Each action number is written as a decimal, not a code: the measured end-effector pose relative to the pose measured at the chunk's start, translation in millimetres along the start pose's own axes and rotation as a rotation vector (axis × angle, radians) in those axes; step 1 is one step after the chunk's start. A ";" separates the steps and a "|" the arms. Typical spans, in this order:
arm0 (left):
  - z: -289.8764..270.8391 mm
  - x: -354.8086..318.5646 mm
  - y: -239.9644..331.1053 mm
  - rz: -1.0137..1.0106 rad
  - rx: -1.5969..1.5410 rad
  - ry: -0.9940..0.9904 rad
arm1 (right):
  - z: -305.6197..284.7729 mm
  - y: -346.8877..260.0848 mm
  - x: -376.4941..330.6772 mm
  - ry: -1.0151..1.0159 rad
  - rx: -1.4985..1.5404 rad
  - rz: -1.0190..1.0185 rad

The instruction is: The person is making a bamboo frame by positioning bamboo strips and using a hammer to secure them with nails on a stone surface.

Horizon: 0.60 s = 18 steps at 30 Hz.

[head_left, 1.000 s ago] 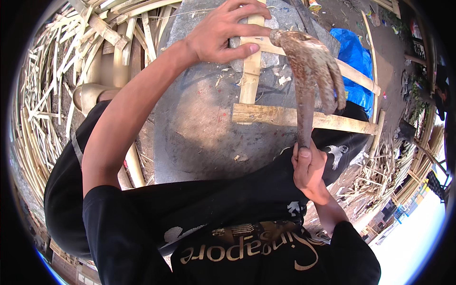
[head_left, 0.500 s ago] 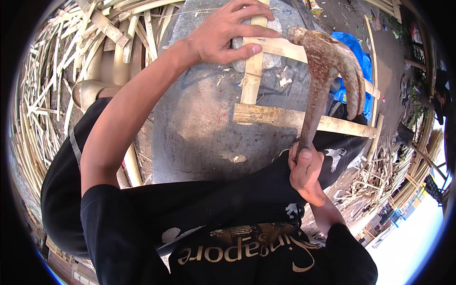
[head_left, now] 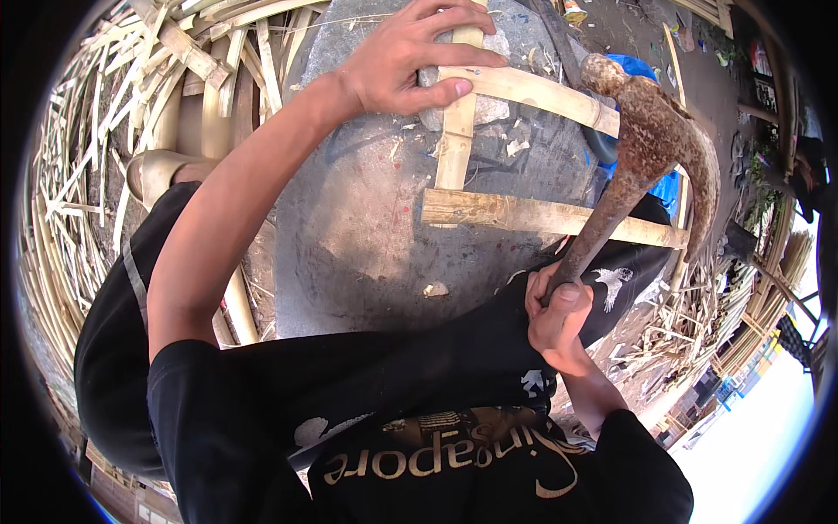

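Observation:
A rusty claw hammer [head_left: 648, 144] is raised at the right, its head up and its handle tilted. My right hand [head_left: 559, 313] is closed round the lower handle. At the far side, my left hand [head_left: 410, 59] grips a corner of a bamboo frame, thumb on the near side and fingers across the crossing. The frame has a far slat [head_left: 537, 94], a cross slat [head_left: 456, 144] and a thicker near bar [head_left: 506, 210]. A small nail [head_left: 474, 71] shows at the corner beside my thumb. Under that joint lies a grey stone [head_left: 496, 112], partly hidden.
The frame rests over a worn grey board [head_left: 349, 244]. Heaps of split bamboo strips [head_left: 83, 166] lie to the left, with more scraps [head_left: 672, 323] on the right. A blue plastic sheet [head_left: 668, 188] sits behind the hammer. My sandalled foot [head_left: 161, 175] is at the left.
The hammer has swung to the right, its head tilting away from the frame's corner. My left hand stays on the joint with hardly any shift.

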<state>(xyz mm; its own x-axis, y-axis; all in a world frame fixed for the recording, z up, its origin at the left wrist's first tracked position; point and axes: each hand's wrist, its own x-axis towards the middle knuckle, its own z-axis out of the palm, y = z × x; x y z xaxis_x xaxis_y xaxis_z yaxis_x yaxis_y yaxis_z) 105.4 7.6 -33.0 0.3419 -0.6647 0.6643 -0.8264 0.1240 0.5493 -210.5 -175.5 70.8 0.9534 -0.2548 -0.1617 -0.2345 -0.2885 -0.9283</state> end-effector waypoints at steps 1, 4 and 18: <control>0.9 0.5 0.0 0.008 -0.011 0.001 | -6.3 8.9 -5.5 -0.017 0.009 -0.006; -1.5 -1.8 -0.8 0.024 -0.014 -0.002 | -23.7 0.3 -0.3 -0.058 -0.416 0.062; -3.8 0.0 -2.3 0.026 0.036 -0.073 | -134.2 -42.5 140.7 -0.481 -1.173 -0.710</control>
<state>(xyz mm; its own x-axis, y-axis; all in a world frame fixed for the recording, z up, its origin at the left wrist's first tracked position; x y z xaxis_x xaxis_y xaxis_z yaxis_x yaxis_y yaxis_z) 109.0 10.0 -32.3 0.2878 -0.7138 0.6384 -0.8506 0.1158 0.5128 -91.9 -322.9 132.5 0.8474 0.5201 -0.1065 0.5120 -0.8537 -0.0950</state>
